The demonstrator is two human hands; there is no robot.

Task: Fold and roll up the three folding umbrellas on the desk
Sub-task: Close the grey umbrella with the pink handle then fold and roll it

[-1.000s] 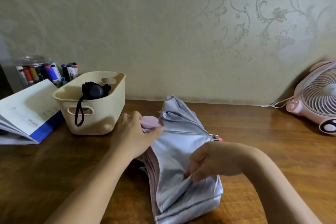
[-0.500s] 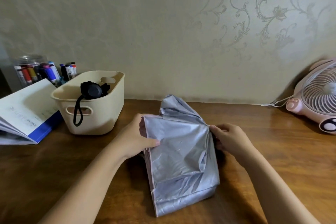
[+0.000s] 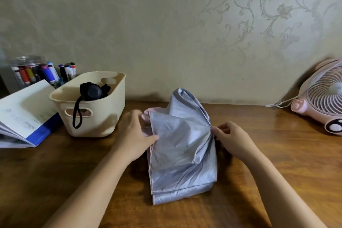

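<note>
Fingers (image 3: 220, 132) of the right hand (image 3: 234, 139) pinch a rib tip at the right edge of the silver umbrella (image 3: 182, 155), which lies mid-frame on the desk (image 3: 277, 163). At its left fold the left hand (image 3: 137, 135) clamps the fabric, thumb on top, other fingers blurred. Its canopy looks light, limp and slick, likely to slip its pleats, so hold the stiff rib ends, 1 panel at a time.

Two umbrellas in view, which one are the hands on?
The silver umbrella lying on the desk: left hand and right hand hold its edges. The black umbrella sits untouched in the cream basket.
</note>
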